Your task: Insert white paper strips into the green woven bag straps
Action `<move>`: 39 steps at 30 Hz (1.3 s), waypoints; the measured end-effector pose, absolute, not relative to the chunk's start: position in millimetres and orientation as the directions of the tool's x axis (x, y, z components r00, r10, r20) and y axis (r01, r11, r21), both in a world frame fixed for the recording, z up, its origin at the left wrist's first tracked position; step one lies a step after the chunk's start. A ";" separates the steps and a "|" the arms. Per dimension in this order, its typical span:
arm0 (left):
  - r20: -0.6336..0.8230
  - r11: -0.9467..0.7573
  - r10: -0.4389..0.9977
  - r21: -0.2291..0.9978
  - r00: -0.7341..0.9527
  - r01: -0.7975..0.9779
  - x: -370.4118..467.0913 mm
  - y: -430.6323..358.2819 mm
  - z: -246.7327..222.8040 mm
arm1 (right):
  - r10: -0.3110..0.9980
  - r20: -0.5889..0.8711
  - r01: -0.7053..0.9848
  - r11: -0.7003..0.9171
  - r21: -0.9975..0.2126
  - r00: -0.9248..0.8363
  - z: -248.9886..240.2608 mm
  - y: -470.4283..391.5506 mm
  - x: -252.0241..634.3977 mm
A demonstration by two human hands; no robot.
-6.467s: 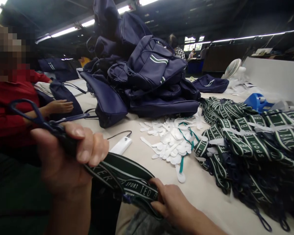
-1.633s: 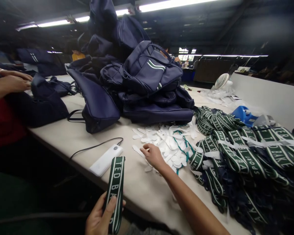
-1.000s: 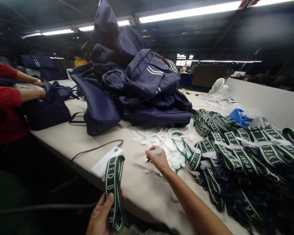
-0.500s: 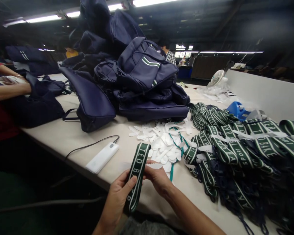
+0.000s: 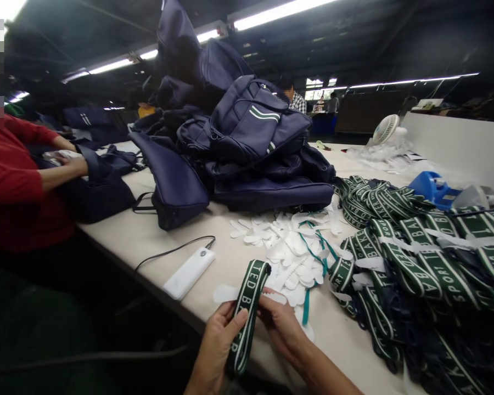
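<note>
My left hand [image 5: 220, 340] grips a folded green strap [image 5: 249, 307] with white edge lines and lettering, its thumb across the front. A white plastic tie strip [image 5: 225, 293] with a toothed edge passes behind the strap; one rounded end sticks out to the left and the other to the right. My right hand [image 5: 282, 323] is closed with its fingertips on the strip's right part, close against the strap. Part of those fingers is hidden behind the strap. Just beyond my hands lies a heap of similar white strips [image 5: 290, 255], with teal ribbon [image 5: 306, 307] among them.
Navy bags [image 5: 247, 126] are piled at the table's middle. Bundled green straps [image 5: 420, 263] fill the right side, near a blue tape dispenser [image 5: 434, 189] and a fan [image 5: 386, 129]. A white power bank [image 5: 189, 272] with a cable lies left. A co-worker's arm [image 5: 63, 173] reaches into a bag.
The view has swung left and up, so more of the co-worker in red shows. My hands keep nearly the same hold, and the strip's left end shows more clearly.
</note>
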State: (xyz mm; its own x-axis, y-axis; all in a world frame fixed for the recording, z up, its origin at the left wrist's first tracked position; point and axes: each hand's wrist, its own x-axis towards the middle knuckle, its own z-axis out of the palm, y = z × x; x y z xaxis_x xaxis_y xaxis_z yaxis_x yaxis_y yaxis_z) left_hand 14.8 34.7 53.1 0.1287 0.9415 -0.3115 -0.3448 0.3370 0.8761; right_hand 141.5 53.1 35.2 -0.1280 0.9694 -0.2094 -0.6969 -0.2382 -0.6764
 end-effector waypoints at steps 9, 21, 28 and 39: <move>-0.170 0.167 0.984 0.984 -0.053 -0.059 4.3 44.3 35.1 | 0.990 -0.019 -0.131 0.000 -0.991 0.137 17.5 51.8 142.9; 0.028 0.042 0.992 0.837 -0.120 0.546 4.1 37.1 25.3 | 0.994 0.099 0.025 0.098 -0.995 0.047 20.6 51.1 145.4; 0.108 0.014 0.979 0.813 -0.175 0.583 16.5 29.1 34.2 | 0.986 0.153 -0.019 0.154 -0.988 0.069 34.6 38.2 137.5; 0.179 -0.110 0.982 0.816 -0.067 0.567 15.3 30.9 26.3 | 0.992 -0.027 -0.246 0.004 -0.969 0.122 23.4 52.5 133.3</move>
